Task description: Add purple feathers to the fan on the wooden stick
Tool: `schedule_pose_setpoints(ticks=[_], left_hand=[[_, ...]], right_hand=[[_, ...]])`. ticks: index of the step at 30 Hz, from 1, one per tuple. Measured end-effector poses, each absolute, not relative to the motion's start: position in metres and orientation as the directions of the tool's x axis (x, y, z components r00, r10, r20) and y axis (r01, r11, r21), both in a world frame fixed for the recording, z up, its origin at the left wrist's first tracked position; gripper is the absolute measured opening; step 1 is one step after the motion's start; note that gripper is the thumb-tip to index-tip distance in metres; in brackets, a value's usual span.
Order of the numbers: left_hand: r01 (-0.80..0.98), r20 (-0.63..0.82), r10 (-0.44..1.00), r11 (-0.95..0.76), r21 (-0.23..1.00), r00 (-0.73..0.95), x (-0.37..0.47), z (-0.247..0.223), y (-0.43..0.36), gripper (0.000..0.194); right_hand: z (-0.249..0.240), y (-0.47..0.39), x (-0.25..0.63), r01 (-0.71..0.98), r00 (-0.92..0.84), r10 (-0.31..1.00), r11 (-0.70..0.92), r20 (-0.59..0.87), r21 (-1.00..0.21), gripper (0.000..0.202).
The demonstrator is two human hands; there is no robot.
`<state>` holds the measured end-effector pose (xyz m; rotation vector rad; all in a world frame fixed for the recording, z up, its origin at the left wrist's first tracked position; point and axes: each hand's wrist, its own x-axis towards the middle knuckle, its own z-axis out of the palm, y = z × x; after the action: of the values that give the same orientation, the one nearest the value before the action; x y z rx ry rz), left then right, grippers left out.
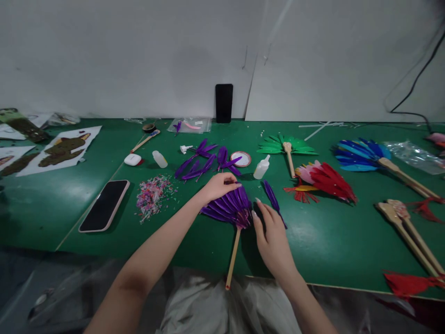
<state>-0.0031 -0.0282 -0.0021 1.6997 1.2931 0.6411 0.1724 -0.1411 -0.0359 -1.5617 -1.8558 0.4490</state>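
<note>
A purple feather fan [227, 206] lies on the green table with its wooden handle [233, 260] toward me, the end jutting past the table edge. Over its upper edge, my left hand [220, 186] has thumb and fingers closed on the tip of a purple feather. My right hand [273, 236] is beside the fan's right edge, fingers stretched and apart, holding nothing. Just past it lies a loose purple feather [273, 202]. More purple feathers [203, 162] are spread behind my left hand. A white glue bottle [262, 168] stands beyond the fan.
On the left are a phone [104, 206], a pile of colourful bits [153, 195] and a small bottle [160, 159]. Toward the right lie a green fan [287, 148], a red feather fan [330, 181], a blue fan [361, 155] and wooden handles [410, 236]. A black phone [224, 103] leans against the wall.
</note>
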Motion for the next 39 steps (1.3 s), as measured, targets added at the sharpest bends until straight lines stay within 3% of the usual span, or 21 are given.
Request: schedule_pose_setpoints(ticks=[7,13,23,28,34,39], left_hand=[[0.451,-0.095,0.930,-0.081,0.889,0.355,-0.002,-0.001,-0.031,0.018],[0.437,-0.086,0.921,-0.097,0.894,0.379,-0.005,0.001,-0.033,0.019],[0.454,-0.113,0.937,-0.053,0.889,0.330,-0.019,0.006,-0.033,0.039],[0.459,-0.139,0.936,-0.027,0.888,0.324,-0.032,0.005,-0.031,0.035],[0.505,-0.105,0.933,-0.090,0.858,0.345,-0.030,0.006,-0.032,0.030],[0.524,-0.083,0.942,-0.105,0.845,0.324,-0.021,0.003,-0.033,0.021]], right_hand=[[-0.029,-0.086,0.173,0.640,-0.164,0.980,0.195,0.115,-0.744,0.031],[-0.025,-0.078,0.183,0.635,-0.128,0.989,0.140,0.075,-0.759,0.031],[-0.008,-0.054,0.173,0.794,-0.078,0.990,0.135,0.122,-0.593,0.018],[-0.009,-0.064,0.167,0.827,-0.055,0.970,0.178,0.238,-0.533,0.030],[-0.025,-0.122,0.174,0.746,-0.206,0.907,0.389,0.368,-0.541,0.041],[-0.041,-0.153,0.167,0.810,-0.310,0.893,0.428,0.327,-0.401,0.064]])
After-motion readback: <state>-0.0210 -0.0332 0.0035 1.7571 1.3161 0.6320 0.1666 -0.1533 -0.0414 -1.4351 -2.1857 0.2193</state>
